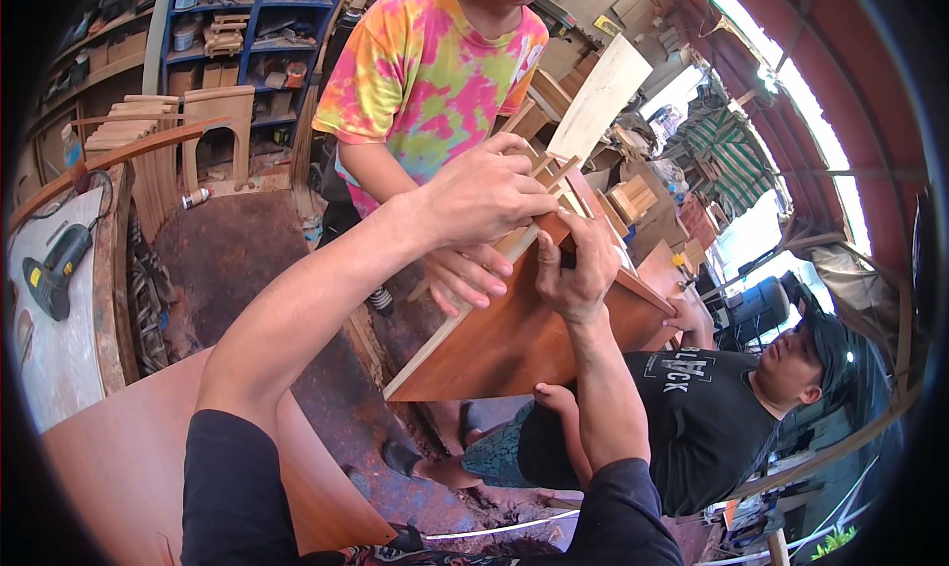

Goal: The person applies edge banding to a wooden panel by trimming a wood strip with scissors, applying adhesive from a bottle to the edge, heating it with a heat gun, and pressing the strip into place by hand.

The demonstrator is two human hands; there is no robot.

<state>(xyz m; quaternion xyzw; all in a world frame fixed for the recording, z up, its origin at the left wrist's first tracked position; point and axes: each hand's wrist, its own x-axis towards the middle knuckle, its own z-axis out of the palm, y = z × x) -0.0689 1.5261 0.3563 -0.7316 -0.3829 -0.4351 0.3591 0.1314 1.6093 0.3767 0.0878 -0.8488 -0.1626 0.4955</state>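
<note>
A reddish-brown wooden cabinet-like piece [514, 344] with pale wood edges stands tilted in front of me. My left hand [484, 192] is closed at its upper corner, fingers curled; what they pinch is hidden. Just right of it, my right hand [578, 267] grips the brown corner [556, 228] between thumb and fingers. Below my left wrist, the open hand [465, 274] of a person in a tie-dye shirt [435, 82] is beside the pale edge. A second person in a black shirt [692, 418] has a hand [687, 314] at the piece's right end.
A large brown panel [129, 447] lies at the lower left. Beyond it, a workbench [69, 358] carries a yellow-and-black power tool [54, 269]. Curved wooden parts [217, 121] stand near blue shelves [259, 32]. A pale board [603, 96] and stacked wood [633, 198] are at the back right.
</note>
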